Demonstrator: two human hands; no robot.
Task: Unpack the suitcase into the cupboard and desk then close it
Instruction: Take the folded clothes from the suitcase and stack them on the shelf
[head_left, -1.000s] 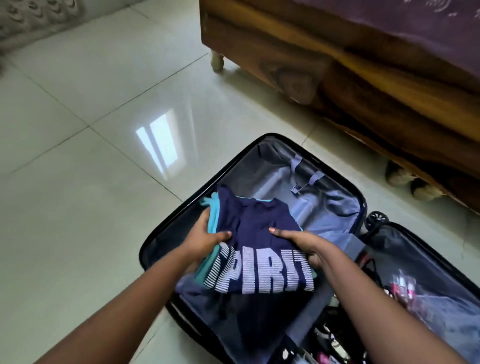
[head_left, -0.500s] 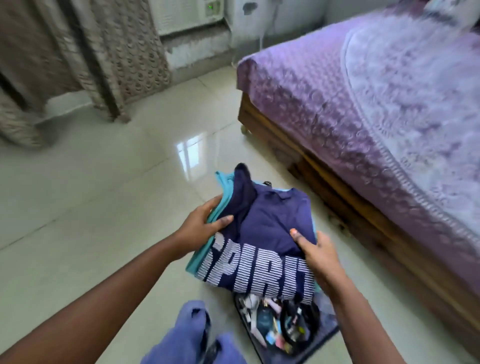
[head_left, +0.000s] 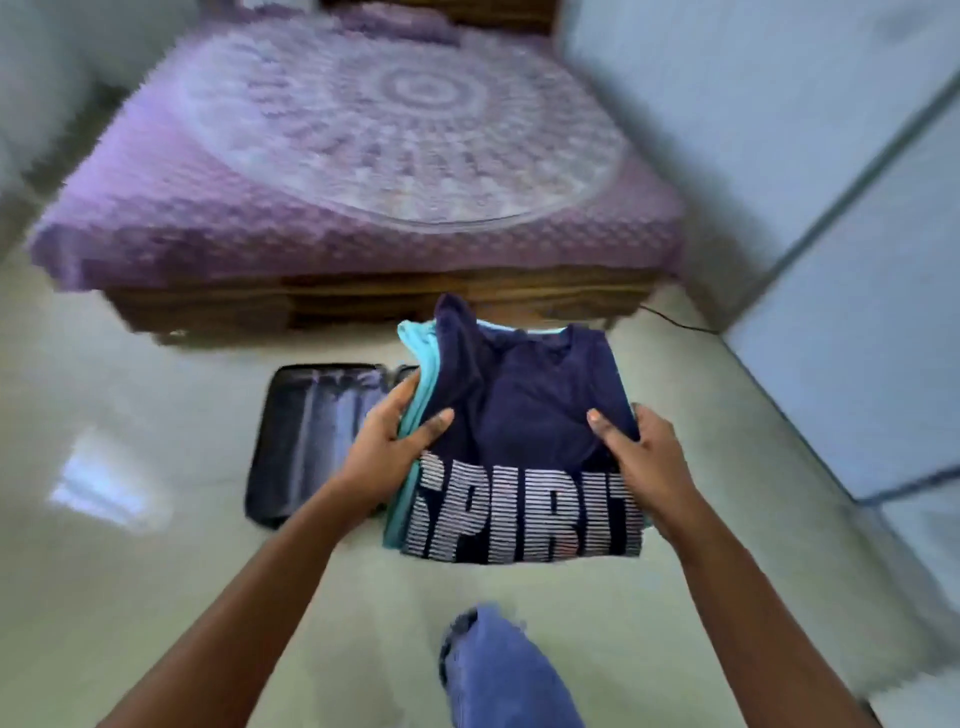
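Note:
I carry a small stack of folded clothes (head_left: 524, 415) in front of me, held above the floor. A navy T-shirt with white striped letters lies on top and a teal garment (head_left: 418, 348) shows under it at the left edge. My left hand (head_left: 387, 447) grips the stack's left side, thumb on top. My right hand (head_left: 641, 452) grips the right side the same way. The open suitcase (head_left: 306, 441) lies on the floor behind and left of the stack; only its grey-lined left half shows, the rest hidden by the clothes.
A bed (head_left: 363, 171) with a purple patterned cover on a wooden frame stands straight ahead. A pale cupboard (head_left: 831, 208) fills the right side. A dark cable (head_left: 675, 322) runs along the floor by the bed's corner. My blue trouser leg (head_left: 504, 670) shows below.
The clothes stack has come up out of the suitcase with both hands holding it. My view has swung right, from the suitcase to the bed and the cupboard.

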